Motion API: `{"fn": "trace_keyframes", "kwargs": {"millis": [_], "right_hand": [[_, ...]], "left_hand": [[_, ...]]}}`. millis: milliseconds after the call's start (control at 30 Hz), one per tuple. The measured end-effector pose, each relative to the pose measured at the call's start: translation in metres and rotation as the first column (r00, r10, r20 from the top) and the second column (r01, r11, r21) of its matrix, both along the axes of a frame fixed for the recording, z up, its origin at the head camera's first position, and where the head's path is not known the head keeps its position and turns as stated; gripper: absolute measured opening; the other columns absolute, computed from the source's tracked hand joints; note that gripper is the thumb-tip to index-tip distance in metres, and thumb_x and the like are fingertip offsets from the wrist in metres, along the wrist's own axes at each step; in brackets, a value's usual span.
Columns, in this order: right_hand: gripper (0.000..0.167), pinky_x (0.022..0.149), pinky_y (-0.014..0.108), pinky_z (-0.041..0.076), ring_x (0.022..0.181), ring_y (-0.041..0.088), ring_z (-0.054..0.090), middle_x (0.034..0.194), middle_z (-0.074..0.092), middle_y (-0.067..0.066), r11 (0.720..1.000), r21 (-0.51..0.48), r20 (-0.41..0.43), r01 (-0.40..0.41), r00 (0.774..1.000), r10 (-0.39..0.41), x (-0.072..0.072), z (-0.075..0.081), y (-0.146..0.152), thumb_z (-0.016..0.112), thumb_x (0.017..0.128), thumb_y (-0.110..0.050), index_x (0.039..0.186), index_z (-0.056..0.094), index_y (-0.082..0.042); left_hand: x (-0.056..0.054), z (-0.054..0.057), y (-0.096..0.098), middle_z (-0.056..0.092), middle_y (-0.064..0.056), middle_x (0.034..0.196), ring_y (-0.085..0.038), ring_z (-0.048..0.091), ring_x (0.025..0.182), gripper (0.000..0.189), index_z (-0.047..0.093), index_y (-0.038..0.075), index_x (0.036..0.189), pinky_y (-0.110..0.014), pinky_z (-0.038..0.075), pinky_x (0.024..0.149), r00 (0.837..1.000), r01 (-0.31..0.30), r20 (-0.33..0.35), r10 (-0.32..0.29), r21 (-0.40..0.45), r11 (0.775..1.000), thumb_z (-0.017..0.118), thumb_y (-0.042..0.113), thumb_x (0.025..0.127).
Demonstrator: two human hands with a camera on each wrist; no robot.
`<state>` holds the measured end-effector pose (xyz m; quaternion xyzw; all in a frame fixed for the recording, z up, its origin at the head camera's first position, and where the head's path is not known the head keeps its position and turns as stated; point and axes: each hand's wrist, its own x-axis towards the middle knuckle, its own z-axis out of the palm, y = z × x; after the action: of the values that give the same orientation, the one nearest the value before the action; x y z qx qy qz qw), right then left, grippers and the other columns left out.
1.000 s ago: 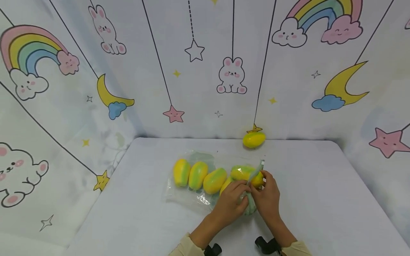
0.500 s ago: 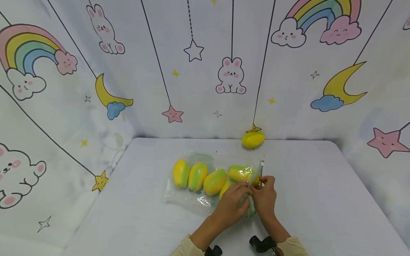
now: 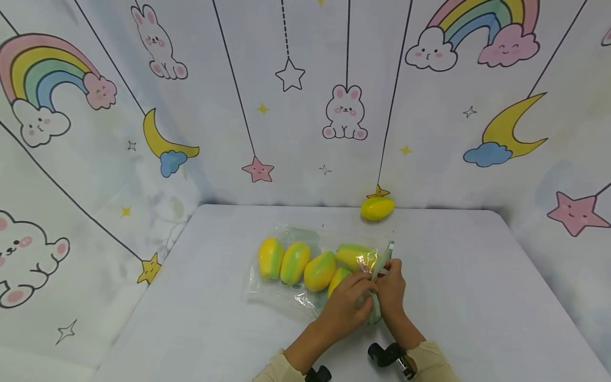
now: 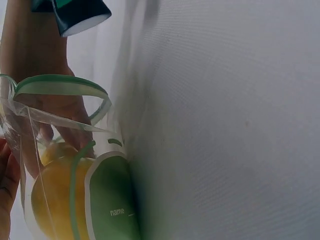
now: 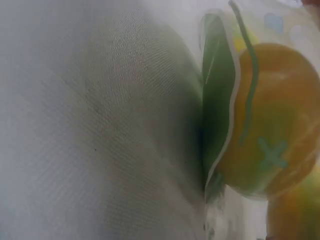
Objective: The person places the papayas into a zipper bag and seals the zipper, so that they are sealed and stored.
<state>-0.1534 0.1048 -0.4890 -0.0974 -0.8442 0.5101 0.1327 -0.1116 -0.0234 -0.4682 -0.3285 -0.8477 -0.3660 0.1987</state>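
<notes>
A clear plastic zip bag (image 3: pixel 260 294) with a green-edged mouth lies on the table, its mouth facing right. Several yellow-green mango-like fruits (image 3: pixel 320 271) show in it. My left hand (image 3: pixel 347 303) pinches the mouth's upper edge; its fingers (image 4: pixel 6 187) also appear at the edge of the left wrist view. My right hand (image 3: pixel 392 291) is at the mouth. In the left wrist view it passes the green rim (image 4: pixel 60 85), its fingers extended down beside a fruit (image 4: pixel 55 197) seen through the plastic. The fingertips are partly hidden.
One yellow mango-like fruit (image 3: pixel 377 209) lies by itself at the table's back edge. A white cloth covers the table (image 3: pixel 477 297). Behind it stands a printed backdrop (image 3: pixel 305 132). Black wrist cameras (image 3: pixel 384 354) are strapped below both hands.
My right hand has moved a little left, further behind the green rim. The upper right fruit in the bag has shifted slightly left. My left hand stays on the bag's edge.
</notes>
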Motion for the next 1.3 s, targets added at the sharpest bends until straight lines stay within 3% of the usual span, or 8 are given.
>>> {"fn": "trace_keyframes", "kwargs": {"millis": [267,533,800,933,1033,1100,1133,1300], "right_hand": [[0.034,0.061,0.039,0.046,0.072,0.031,0.057,0.088,0.064,0.026,0.997,0.078,-0.065,0.004,0.998,0.001,-0.006,-0.006,-0.005,0.069,0.086,-0.015,0.101,0.043,0.001],[0.038,0.079,0.045,0.05,0.094,0.037,0.061,0.104,0.064,0.024,0.995,-0.027,-0.061,-0.091,0.994,0.09,-0.009,-0.008,-0.008,0.07,0.085,-0.015,0.113,0.051,0.002],[0.026,0.076,0.02,0.052,0.09,0.023,0.068,0.104,0.069,0.025,0.961,-0.207,-0.094,-0.184,0.981,0.167,-0.017,-0.009,-0.007,0.066,0.089,-0.003,0.111,0.064,0.011],[0.023,0.073,0.02,0.057,0.084,0.008,0.068,0.099,0.071,0.01,0.785,-0.483,-0.238,-0.387,0.921,0.308,-0.023,-0.013,-0.005,0.052,0.097,0.003,0.116,0.064,0.008],[0.045,0.078,0.022,0.058,0.089,0.006,0.067,0.1,0.07,-0.005,0.587,-0.549,-0.399,-0.595,0.804,0.442,-0.03,-0.018,-0.003,0.042,0.095,0.015,0.122,0.066,-0.012],[0.059,0.079,0.019,0.056,0.09,0.004,0.067,0.098,0.071,-0.01,0.521,-0.514,-0.449,-0.682,0.731,0.513,-0.036,-0.02,-0.002,0.038,0.094,0.02,0.125,0.064,-0.023],[0.059,0.078,0.017,0.056,0.089,0.004,0.067,0.099,0.071,-0.01,0.513,-0.499,-0.447,-0.698,0.715,0.538,-0.039,-0.021,-0.002,0.037,0.094,0.021,0.127,0.064,-0.02],[0.04,0.078,0.017,0.054,0.092,0.011,0.069,0.105,0.074,0.009,0.683,-0.372,-0.166,-0.629,0.769,0.617,-0.046,-0.018,-0.005,0.048,0.098,0.003,0.138,0.049,0.008]], "left_hand": [[0.0,-0.001,0.0,0.061,-0.001,0.117,-0.011,0.057,0.111,0.019,0.066,0.012,0.102,-0.016,0.044,0.1,1.0,0.007,-0.016,-0.007,-0.014,1.0,0.067,0.001,0.086],[-0.002,-0.002,-0.002,0.063,-0.002,0.118,-0.012,0.058,0.113,0.019,0.067,0.012,0.1,-0.016,0.043,0.102,0.999,-0.004,-0.054,0.0,-0.064,0.998,0.068,0.002,0.084],[-0.004,-0.007,-0.003,0.063,0.0,0.116,-0.009,0.058,0.109,0.019,0.067,0.012,0.101,-0.013,0.042,0.1,0.996,0.005,-0.084,-0.016,-0.12,0.993,0.069,0.004,0.085],[-0.005,-0.007,-0.003,0.063,0.002,0.111,-0.008,0.057,0.103,0.017,0.067,0.012,0.1,-0.01,0.043,0.094,0.998,0.043,-0.039,-0.047,-0.097,0.994,0.067,0.002,0.086],[-0.005,-0.007,-0.003,0.062,0.002,0.112,-0.008,0.057,0.105,0.016,0.067,0.012,0.099,-0.01,0.043,0.095,0.998,0.058,-0.02,-0.06,-0.103,0.993,0.067,0.003,0.087],[-0.005,-0.007,-0.004,0.062,0.001,0.115,-0.008,0.057,0.107,0.015,0.067,0.012,0.098,-0.01,0.042,0.097,0.997,0.068,-0.012,-0.07,-0.111,0.991,0.068,0.003,0.087],[-0.005,-0.007,-0.004,0.062,0.001,0.116,-0.008,0.057,0.109,0.015,0.067,0.012,0.098,-0.011,0.042,0.098,0.997,0.072,-0.009,-0.074,-0.117,0.99,0.068,0.004,0.087],[-0.005,-0.007,-0.005,0.061,0.0,0.118,-0.007,0.058,0.11,0.015,0.066,0.011,0.099,-0.009,0.041,0.099,0.995,0.098,0.013,-0.098,-0.112,0.989,0.068,0.004,0.087]]}}
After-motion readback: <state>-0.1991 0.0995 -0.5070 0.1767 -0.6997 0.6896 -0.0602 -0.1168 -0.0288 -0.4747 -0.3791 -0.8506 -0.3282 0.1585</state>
